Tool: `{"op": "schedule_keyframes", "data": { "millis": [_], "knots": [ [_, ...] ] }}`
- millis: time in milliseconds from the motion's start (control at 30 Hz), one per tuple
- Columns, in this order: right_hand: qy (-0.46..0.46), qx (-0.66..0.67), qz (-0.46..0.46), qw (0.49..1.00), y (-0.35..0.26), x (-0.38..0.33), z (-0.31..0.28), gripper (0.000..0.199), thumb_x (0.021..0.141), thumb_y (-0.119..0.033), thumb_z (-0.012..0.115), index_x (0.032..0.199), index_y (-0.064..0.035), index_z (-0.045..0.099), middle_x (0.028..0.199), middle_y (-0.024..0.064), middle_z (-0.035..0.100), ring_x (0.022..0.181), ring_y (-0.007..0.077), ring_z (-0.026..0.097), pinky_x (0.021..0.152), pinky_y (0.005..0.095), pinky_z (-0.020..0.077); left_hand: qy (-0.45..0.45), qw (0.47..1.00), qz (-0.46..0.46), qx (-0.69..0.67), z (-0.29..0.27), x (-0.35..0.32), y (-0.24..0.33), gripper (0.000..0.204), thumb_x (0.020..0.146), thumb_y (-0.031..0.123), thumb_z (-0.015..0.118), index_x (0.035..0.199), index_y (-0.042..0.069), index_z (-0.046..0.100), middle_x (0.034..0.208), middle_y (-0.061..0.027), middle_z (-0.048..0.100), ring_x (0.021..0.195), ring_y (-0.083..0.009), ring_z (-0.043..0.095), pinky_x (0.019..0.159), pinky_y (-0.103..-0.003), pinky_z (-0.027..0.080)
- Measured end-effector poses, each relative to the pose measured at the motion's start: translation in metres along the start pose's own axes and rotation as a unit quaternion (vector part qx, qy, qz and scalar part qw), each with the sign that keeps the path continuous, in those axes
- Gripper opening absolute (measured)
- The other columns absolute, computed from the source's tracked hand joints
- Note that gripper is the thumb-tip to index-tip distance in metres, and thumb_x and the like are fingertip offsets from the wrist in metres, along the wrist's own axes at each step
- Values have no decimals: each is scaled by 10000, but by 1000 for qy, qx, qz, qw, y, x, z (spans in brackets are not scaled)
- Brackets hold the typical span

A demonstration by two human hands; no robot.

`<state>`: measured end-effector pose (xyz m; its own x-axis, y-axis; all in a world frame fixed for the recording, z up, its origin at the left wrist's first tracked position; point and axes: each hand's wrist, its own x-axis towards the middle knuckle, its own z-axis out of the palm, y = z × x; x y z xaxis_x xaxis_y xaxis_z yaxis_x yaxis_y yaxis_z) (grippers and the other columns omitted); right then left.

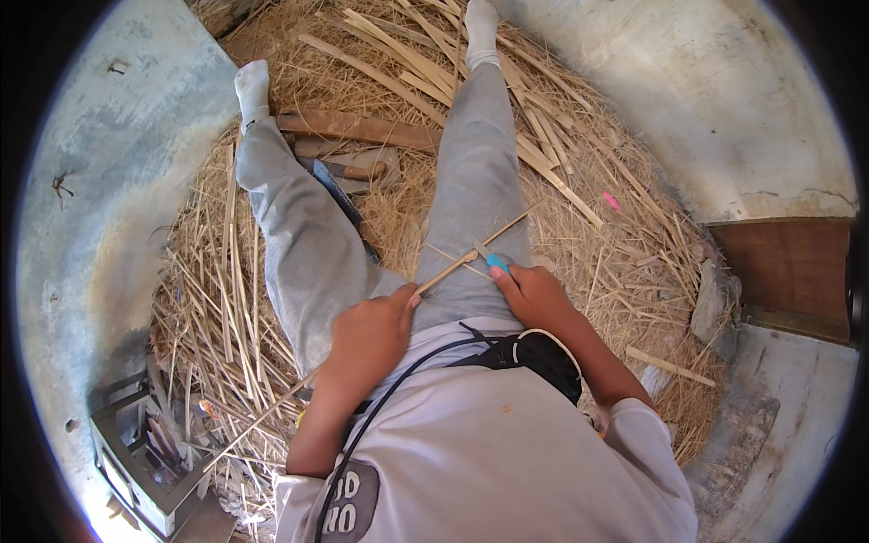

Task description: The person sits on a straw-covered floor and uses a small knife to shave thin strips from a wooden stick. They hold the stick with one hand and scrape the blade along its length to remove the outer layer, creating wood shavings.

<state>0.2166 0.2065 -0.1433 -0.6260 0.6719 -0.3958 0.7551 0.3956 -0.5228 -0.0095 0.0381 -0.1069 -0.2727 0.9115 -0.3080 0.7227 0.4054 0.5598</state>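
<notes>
My left hand [373, 328] is closed around a long, thin bamboo strip [445, 273], which slants across my lap. One end points up past my right thigh, and the other passes back under my left forearm. In my right hand [536, 294] is a small knife [496, 262] with a turquoise handle, its short blade against the strip. A thin sliver crosses the strip at that spot; whether it is attached I cannot tell. My legs in grey trousers [303, 231] are spread out on the floor.
Dry shavings and many bamboo strips [385, 77] cover the floor. Between my legs lie a wooden-handled tool [355, 170] and a dark blue blade-like piece [337, 192]. A pink object [611, 201] lies right. Worn walls [118, 181] flank me; a frame box [136, 452] stands lower left.
</notes>
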Motion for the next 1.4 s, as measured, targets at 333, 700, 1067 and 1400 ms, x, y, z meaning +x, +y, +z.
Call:
{"op": "schedule_keyframes", "data": {
  "millis": [333,700,1067,1400],
  "knots": [
    [-58,-41,18,997,-10,4,-10,665,1057,-572,428,883,12,694,805,281,682,810,497,670,770,559,519,29,999,8,40,6,-13,2,233,1043,238,565,1194,114,692,784,-170,707,699,-382,699,634,-491,545],
    [42,4,37,998,6,6,22,648,1072,-538,414,856,7,687,775,287,672,807,494,669,762,551,517,-15,991,10,130,-30,-47,26,191,1016,161,582,1177,79,648,788,-158,706,695,-358,712,620,-468,558],
    [54,72,11,996,16,12,12,656,1082,-522,419,848,46,650,721,294,628,723,476,641,700,521,483,-21,991,-99,87,-102,-142,-11,242,1002,183,612,1213,120,712,759,-188,690,631,-381,668,578,-477,505],
    [88,113,-72,987,16,-2,16,519,1063,-470,503,937,5,672,654,258,608,643,463,635,621,490,483,-4,999,-47,-24,-55,-62,-23,251,1068,259,502,1088,69,664,751,-258,653,731,-477,649,668,-577,481]
  ]
}}
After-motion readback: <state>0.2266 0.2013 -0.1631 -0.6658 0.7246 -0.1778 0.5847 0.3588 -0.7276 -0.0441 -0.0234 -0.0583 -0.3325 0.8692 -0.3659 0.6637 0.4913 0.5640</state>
